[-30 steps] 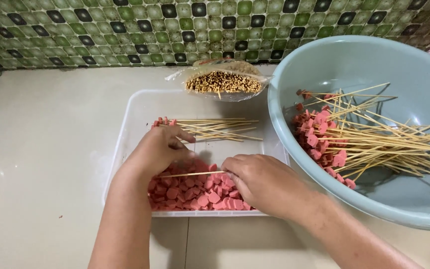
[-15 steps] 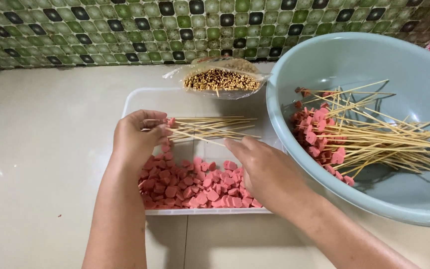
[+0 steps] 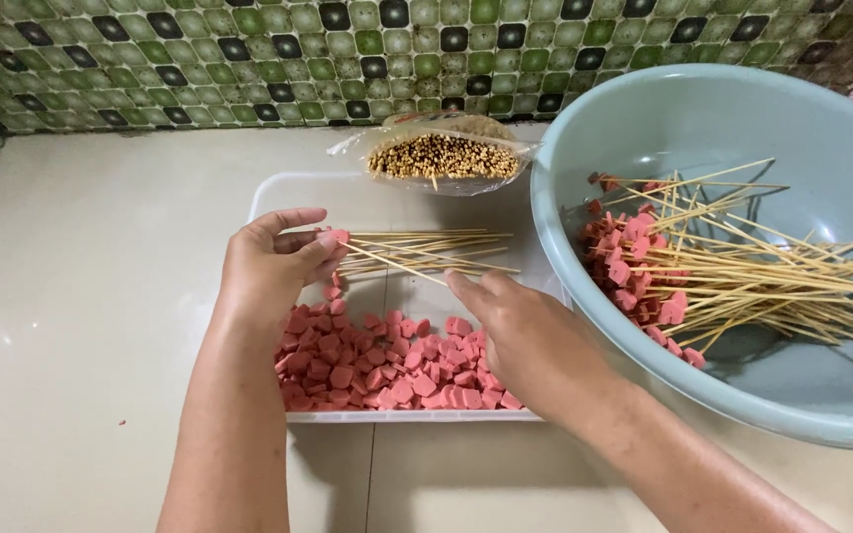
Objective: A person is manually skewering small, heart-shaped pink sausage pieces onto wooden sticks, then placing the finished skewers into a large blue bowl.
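Left hand: my left hand (image 3: 271,268) hovered over the far left part of the white tray (image 3: 278,192), fingers (image 3: 293,215) curled loosely, thumb and forefinger pinching a pink sausage piece (image 3: 339,237) on the tip of a bamboo skewer (image 3: 387,263).

Right hand: my right hand (image 3: 525,336) lay over the right side of the tray, fingers close together and pointing at the far edge, the fingertips holding the other end of that skewer; how tightly they gripped I could not tell.

Skewer: it ran slantwise between my two hands, above the tray, just in front of the loose bare sticks.

Bare sticks: a small bundle of bare sticks (image 3: 446,245) lay in the far half of the tray, fanned out toward the right.

Sausage pieces: a heap of pink sausage pieces (image 3: 387,370) filled the near half of the tray, up against its near edge.

Basin: a pale blue basin (image 3: 742,118) stood at the right of the tray, touching it, with finished skewers (image 3: 733,271) piled inside, meat ends to the left.

Bag: a clear bag of sticks (image 3: 441,158) sat at the tray's far edge, ends facing me, near the tiled wall (image 3: 249,49).

Bench: the bench (image 3: 81,296) was cream and glossy.
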